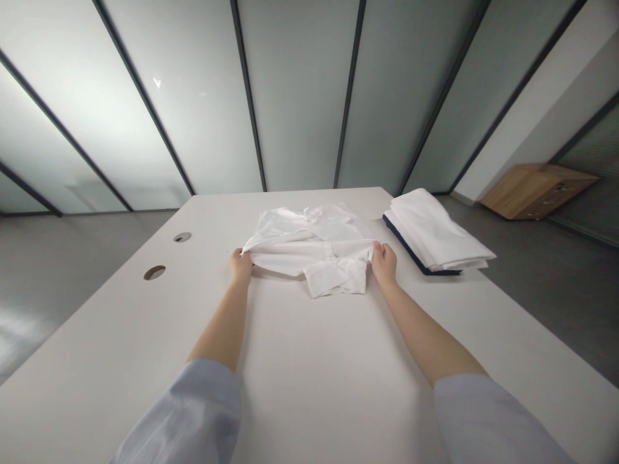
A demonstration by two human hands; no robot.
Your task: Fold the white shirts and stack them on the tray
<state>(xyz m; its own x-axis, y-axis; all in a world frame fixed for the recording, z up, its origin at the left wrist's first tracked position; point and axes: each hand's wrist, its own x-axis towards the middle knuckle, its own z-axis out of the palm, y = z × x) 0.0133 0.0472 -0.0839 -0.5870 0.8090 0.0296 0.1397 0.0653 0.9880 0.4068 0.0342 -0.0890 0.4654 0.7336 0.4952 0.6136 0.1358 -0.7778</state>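
A white shirt (pixel 309 251) lies partly bunched on the table, its near edge lifted and stretched between my two hands. My left hand (pixel 240 264) pinches the fabric at the left end. At the right end, my right hand (pixel 384 262) is closed on the same garment, thumb on top. What looks like a short sleeve hangs toward me from the right half, creased. The far part of the shirt spreads flat and wrinkled on the tabletop.
The white table (pixel 329 374) reaches back to frosted glass panels (pixel 304 96). Folded white cloths (pixel 438 232) sit on a dark folded item (pixel 411 248) at the right edge. Two round holes are at left. A wooden cabinet (pixel 536 190) stands beyond, on the right.
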